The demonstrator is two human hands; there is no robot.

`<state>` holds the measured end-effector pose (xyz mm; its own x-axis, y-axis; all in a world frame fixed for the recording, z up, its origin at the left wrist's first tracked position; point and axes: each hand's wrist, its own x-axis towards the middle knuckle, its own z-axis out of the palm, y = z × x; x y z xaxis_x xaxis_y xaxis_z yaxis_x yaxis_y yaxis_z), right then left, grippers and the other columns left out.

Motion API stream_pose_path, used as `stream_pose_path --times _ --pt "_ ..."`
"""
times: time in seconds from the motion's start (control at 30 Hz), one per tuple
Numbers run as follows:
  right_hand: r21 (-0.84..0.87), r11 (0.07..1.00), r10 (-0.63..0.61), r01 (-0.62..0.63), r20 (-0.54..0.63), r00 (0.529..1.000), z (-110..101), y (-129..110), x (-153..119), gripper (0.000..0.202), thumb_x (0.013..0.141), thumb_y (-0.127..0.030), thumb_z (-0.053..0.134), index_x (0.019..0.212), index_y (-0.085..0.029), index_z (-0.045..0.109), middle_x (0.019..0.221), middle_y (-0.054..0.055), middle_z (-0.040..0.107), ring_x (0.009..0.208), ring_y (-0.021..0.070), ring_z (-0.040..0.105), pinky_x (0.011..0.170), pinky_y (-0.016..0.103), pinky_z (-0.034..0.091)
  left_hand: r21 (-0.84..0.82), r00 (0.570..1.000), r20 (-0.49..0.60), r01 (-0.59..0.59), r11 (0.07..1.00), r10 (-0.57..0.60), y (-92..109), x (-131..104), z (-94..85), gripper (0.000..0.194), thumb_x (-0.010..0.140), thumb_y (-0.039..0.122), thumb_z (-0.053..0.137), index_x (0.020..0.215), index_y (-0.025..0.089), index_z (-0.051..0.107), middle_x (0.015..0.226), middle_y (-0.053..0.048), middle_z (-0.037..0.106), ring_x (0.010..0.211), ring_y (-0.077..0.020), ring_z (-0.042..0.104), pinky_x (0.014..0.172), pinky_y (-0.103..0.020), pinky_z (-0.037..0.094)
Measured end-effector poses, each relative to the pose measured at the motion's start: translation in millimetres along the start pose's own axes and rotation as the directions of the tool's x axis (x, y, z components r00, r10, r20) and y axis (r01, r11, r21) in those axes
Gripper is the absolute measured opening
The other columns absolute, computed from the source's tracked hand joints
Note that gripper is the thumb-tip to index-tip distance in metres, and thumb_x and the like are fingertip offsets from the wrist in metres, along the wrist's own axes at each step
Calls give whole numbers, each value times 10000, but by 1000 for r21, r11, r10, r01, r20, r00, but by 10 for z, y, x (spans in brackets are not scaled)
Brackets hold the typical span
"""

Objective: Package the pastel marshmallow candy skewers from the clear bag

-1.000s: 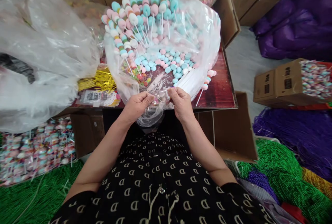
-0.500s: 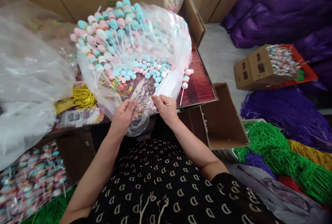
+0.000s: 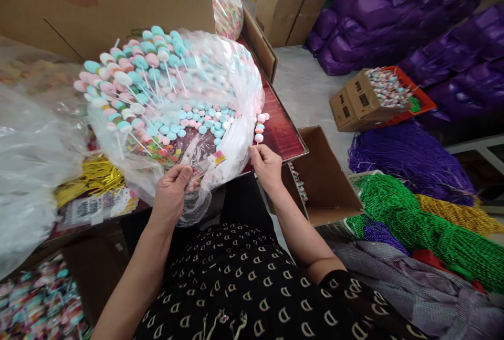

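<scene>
the right hand [image 3: 268, 168] has moved out to the lone candy skewer [image 3: 259, 128], which lies on the red-brown surface [image 3: 280, 129] just beside the large plastic bag [image 3: 252, 85]. its thumb and forefinger are pressed together at the lower end of the white stick; the contact is small in view, but they seem to pinch it. the skewer's pink, white, blue and orange pieces point away from the person.

the left hand [image 3: 171, 188] stays near the front edge, thumb and fingers pinching a clear packet [image 3: 201, 168] whose printed corner, yellow and pink, sticks out towards the right. so the hands have parted, and each is now at its own thing: the packet on the left, the skewer on the right.

behind them, more skewers [image 3: 137, 64] are heaped in and over the large plastic bag, their sticks slanting towards the person. loose candy discs [image 3: 202, 129] and, farther left, fruit-coloured rings [image 3: 161, 152] lie in front of the heap. gold ties [image 3: 96, 176] and printed cards [image 3: 98, 206] are beyond the left hand, near the edge. an open cardboard box [image 3: 333, 182] stands below the surface, to the right of the right hand.
</scene>
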<state>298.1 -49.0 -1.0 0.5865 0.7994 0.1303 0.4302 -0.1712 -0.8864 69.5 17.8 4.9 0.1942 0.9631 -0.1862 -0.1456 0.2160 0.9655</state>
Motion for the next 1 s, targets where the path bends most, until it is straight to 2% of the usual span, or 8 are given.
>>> stream_pose_path --times 0.07,0.13,0.33,0.47,0.7,0.8,0.93,1.0 --pt "-221 974 51 -51 -3 999 -93 82 85 287 967 -429 616 1119 -211 725 755 -12 686 739 185 636 755 298 454 -40 1000 -23 -16 999 15 -17 16 -13 318 701 442 908 773 203 712 618 41 642 501 -80 553 522 -210 508" --pt "-410 905 135 -110 34 990 -126 112 150 358 953 -388 661 1258 -202 678 873 24 744 867 228 694 804 320 468 -58 999 -38 -19 998 17 -36 27 -18 302 696 419 915 779 203 721 665 32 666 541 -89 590 532 -209 522" --pt "-643 745 283 -176 67 957 -75 33 255 215 987 -391 625 1078 -207 688 1035 109 781 994 286 736 819 351 481 -237 997 -61 29 971 -45 -9 42 -41 397 551 452 1005 708 215 728 670 36 657 538 -92 587 526 -221 537" --pt "-667 713 325 -214 45 945 -131 65 319 192 1002 -337 566 1043 -216 708 1014 122 797 967 289 743 813 353 474 -346 1000 21 20 938 -14 30 58 -86 375 612 420 997 702 213 697 632 43 610 575 -102 583 581 -244 569" --pt "-577 778 245 -250 -87 965 -317 244 339 270 1018 -320 484 1105 -185 702 980 132 788 935 300 722 805 353 453 -420 997 67 72 905 -48 -42 121 -154 467 618 477 989 736 186 643 599 52 564 576 -111 580 595 -260 566" --pt "-474 845 195 -249 -161 968 -404 323 305 253 991 -328 488 1047 -183 686 851 94 762 858 277 705 807 352 465 -424 996 80 77 902 -47 -47 132 -163 460 640 496 974 738 190 645 587 55 550 582 -112 578 613 -260 565" --pt "-152 979 108 -136 -175 979 -505 398 176 232 938 -422 532 908 -217 636 655 -12 650 623 186 599 683 310 470 -444 993 106 91 891 -49 -19 124 -164 448 634 479 981 708 196 641 586 49 546 594 -116 578 621 -264 562" --pt "45 997 76 -70 -141 987 -538 402 92 256 910 -471 574 879 -224 629 634 -38 616 554 147 538 602 282 448 -453 993 108 98 886 -55 -7 120 -167 445 615 466 993 697 198 647 586 47 549 592 -116 571 624 -270 561"
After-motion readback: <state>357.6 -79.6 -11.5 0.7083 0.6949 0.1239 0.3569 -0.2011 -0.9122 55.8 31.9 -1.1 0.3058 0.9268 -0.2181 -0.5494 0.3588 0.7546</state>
